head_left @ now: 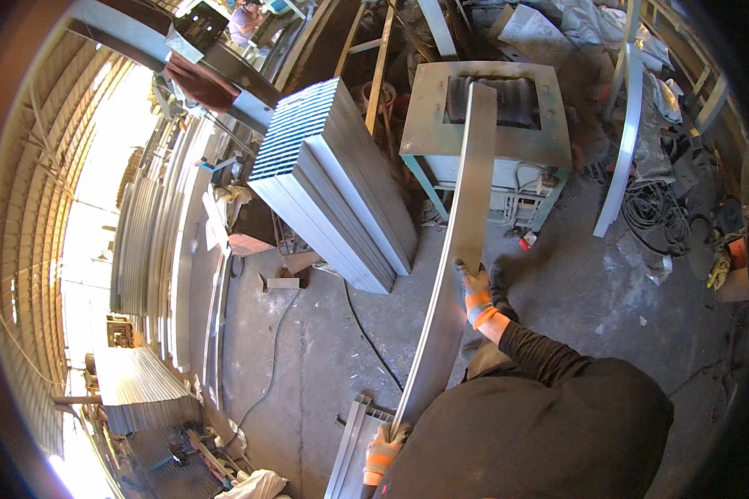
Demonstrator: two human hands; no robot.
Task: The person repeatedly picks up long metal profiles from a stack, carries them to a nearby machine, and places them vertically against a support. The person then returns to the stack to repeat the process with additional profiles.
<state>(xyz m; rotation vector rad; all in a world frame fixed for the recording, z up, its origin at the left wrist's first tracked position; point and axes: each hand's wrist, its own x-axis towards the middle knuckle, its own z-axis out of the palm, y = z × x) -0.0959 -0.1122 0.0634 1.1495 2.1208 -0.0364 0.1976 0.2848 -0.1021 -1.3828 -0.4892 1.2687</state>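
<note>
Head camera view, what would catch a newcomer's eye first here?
First, the long metal strip down the middle, its far end in the green roller machine at the top; the right hand grips it midway and the left hand its near end, both in orange gloves. Left of it, a big stack of metal sheets leans on the concrete floor.

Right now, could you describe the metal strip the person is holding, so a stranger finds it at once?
Find the green machine at top centre. The long grey strip runs from its rollers down to the gloved left hand and right hand. Unlike the stacked strips beside it, it is single and hand-held.
</note>
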